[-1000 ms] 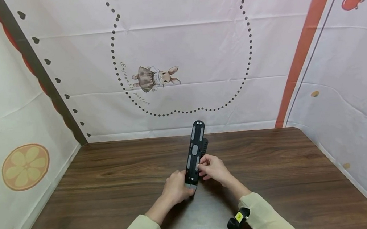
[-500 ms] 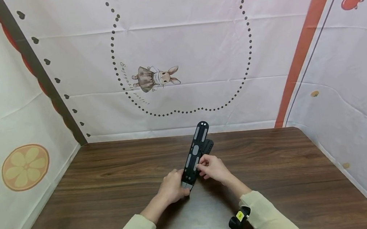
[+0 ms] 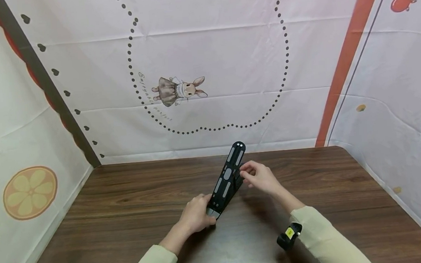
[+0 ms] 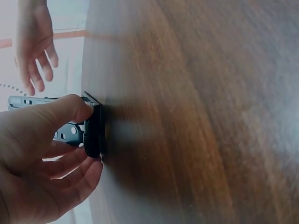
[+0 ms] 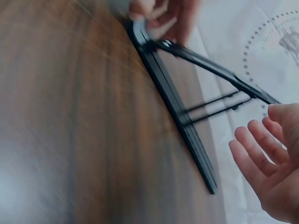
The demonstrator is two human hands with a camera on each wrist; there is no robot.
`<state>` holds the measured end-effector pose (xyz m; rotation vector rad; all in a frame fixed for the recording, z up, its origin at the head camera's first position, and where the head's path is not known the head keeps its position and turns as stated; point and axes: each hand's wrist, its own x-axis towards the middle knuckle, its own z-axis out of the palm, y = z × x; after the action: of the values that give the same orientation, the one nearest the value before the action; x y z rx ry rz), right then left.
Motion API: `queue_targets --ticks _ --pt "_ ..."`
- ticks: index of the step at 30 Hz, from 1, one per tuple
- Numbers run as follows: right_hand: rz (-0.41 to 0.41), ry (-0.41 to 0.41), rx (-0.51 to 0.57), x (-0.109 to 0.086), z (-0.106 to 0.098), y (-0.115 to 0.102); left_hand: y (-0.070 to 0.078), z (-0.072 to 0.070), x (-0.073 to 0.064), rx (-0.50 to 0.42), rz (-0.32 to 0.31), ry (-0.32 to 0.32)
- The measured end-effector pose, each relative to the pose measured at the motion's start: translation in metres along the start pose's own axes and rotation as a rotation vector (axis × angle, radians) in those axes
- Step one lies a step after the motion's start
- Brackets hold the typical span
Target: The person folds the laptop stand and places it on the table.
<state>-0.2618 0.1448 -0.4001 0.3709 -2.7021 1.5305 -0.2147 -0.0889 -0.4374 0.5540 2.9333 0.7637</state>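
Observation:
A black folding laptop stand (image 3: 223, 187) with grey rubber pads stands tilted at the middle of the table. My left hand (image 3: 195, 214) grips its near hinged end, thumb on one side and fingers round the other. Seen from the right wrist, the stand is spread into a narrow wedge: a long base bar (image 5: 174, 105), a raised bar (image 5: 205, 67) and two thin struts (image 5: 212, 112) between them. My right hand (image 3: 261, 177) is at the stand's right side, fingers loosely bent, with its thumb (image 5: 282, 114) right at the raised bar's tip.
The brown wood-grain table (image 3: 125, 193) extends round both hands. Behind it hangs a white printed cloth (image 3: 227, 63), with more cloth along the left and right sides. A black wrist camera (image 3: 289, 235) sits on the right forearm.
The stand's far end has swung to the right, while the left hand shifted slightly left with the near end. My right hand has moved up and right along the stand.

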Motion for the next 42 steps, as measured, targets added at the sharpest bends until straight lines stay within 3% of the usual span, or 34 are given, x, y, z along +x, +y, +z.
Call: queue_targets --ticks 4,10,15,23,32,42 --pt "-0.055 0.019 -0.067 0.007 -0.016 -0.001 0.000 -0.001 0.000 -0.014 0.001 -0.009" --pt "-0.183 -0.017 -0.223 0.019 -0.035 0.000 -0.001 -0.002 0.000 -0.019 0.008 -0.018" --pt "-0.232 -0.065 -0.240 0.027 -0.047 -0.002 -0.001 -0.003 0.002 -0.028 0.014 -0.040" --pt "-0.248 -0.146 -0.270 0.032 -0.058 -0.008 -0.003 -0.004 0.004 -0.017 0.035 -0.074" --pt "-0.193 -0.124 -0.258 0.033 -0.056 -0.014 -0.003 -0.005 0.005 -0.008 0.033 -0.096" --pt "-0.182 -0.112 -0.254 0.036 -0.056 -0.013 0.000 -0.005 0.001 0.025 -0.012 -0.045"
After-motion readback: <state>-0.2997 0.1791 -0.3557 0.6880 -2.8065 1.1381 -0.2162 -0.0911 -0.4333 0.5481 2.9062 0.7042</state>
